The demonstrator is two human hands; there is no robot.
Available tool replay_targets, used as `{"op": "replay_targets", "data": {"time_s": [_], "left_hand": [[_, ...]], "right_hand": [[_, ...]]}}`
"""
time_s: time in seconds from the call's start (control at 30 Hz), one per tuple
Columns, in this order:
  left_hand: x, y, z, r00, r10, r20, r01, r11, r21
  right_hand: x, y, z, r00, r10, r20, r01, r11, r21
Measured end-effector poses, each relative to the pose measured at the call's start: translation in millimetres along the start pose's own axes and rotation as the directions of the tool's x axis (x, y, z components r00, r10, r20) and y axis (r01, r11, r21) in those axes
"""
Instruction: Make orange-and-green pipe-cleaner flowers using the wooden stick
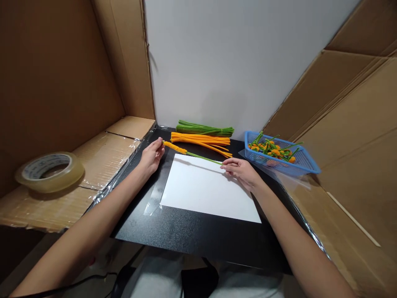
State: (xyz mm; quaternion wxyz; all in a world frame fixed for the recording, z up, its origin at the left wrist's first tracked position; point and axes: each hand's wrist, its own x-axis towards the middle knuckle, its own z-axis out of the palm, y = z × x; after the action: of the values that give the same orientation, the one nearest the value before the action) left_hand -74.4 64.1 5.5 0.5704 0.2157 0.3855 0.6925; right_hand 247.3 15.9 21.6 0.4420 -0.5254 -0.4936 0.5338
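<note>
I hold one pipe-cleaner piece [192, 154] stretched between both hands above the white sheet [208, 190]. Its left part is wound in orange, its right part is a bare green stem. My left hand [151, 156] pinches the orange end with closed fingers. My right hand [240, 170] pinches the green end, fingers closed, resting on the sheet's upper right edge. Behind lie a bundle of orange pipe cleaners [200, 140] and a bundle of green ones [204, 129].
A blue basket [302, 163] with several orange-and-green pieces stands at the right of the black table [186, 231]. A roll of clear tape [49, 170] sits on the cardboard ledge at left. Cardboard walls close in both sides; a white wall stands behind.
</note>
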Motion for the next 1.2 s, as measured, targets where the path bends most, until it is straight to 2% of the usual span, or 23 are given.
{"op": "replay_targets", "data": {"time_s": [0.07, 0.17, 0.23, 0.33, 0.4, 0.5, 0.57, 0.67, 0.77, 0.93, 1.03, 1.13, 1.2], "left_hand": [[-2, 0, 1.7, 0.998, 0.055, -0.027, -0.055, 0.998, -0.001], [-8, -4, 6.1, 0.990, 0.143, 0.010, -0.143, 0.983, 0.112], [-13, -7, 9.2, 0.983, 0.180, 0.045, -0.186, 0.964, 0.193], [-22, -12, 13.3, 0.977, 0.181, 0.114, -0.207, 0.939, 0.274], [-31, -15, 16.7, 0.973, 0.143, 0.182, -0.197, 0.924, 0.327], [-48, -20, 23.6, 0.953, 0.056, 0.299, -0.169, 0.915, 0.367], [-61, -23, 28.9, 0.938, 0.006, 0.348, -0.145, 0.915, 0.376], [-77, -26, 35.8, 0.910, -0.063, 0.411, -0.102, 0.924, 0.369], [-89, -28, 40.4, 0.877, -0.112, 0.467, -0.069, 0.933, 0.352], [-100, -25, 44.3, 0.831, -0.166, 0.531, -0.053, 0.927, 0.372], [-101, -24, 44.7, 0.810, -0.173, 0.561, -0.082, 0.913, 0.400], [-102, -27, 44.4, 0.808, -0.153, 0.570, -0.127, 0.898, 0.422], [-102, -29, 44.4, 0.821, -0.129, 0.556, -0.141, 0.898, 0.417]], "right_hand": [[2, 0, 3, 0.998, 0.000, -0.056, 0.012, 0.980, 0.201], [2, 2, 12, 0.993, 0.014, -0.115, 0.044, 0.870, 0.490], [1, 4, 19, 0.989, 0.057, -0.135, 0.032, 0.817, 0.576], [-6, 7, 30, 0.983, 0.052, -0.177, 0.040, 0.874, 0.484], [-11, 8, 37, 0.983, -0.015, -0.184, 0.080, 0.932, 0.353], [-19, 6, 48, 0.978, -0.137, -0.160, 0.171, 0.960, 0.220], [-25, 4, 55, 0.978, -0.195, -0.078, 0.206, 0.964, 0.170], [-33, 1, 64, 0.965, -0.236, 0.114, 0.230, 0.971, 0.057], [-41, 0, 72, 0.944, -0.265, 0.196, 0.279, 0.959, -0.047], [-49, -5, 76, 0.942, -0.254, 0.220, 0.263, 0.965, -0.009], [-50, -8, 77, 0.936, -0.251, 0.248, 0.261, 0.965, -0.006], [-51, -10, 77, 0.931, -0.240, 0.277, 0.258, 0.966, -0.030], [-52, -10, 77, 0.931, -0.221, 0.290, 0.250, 0.966, -0.065]]}}
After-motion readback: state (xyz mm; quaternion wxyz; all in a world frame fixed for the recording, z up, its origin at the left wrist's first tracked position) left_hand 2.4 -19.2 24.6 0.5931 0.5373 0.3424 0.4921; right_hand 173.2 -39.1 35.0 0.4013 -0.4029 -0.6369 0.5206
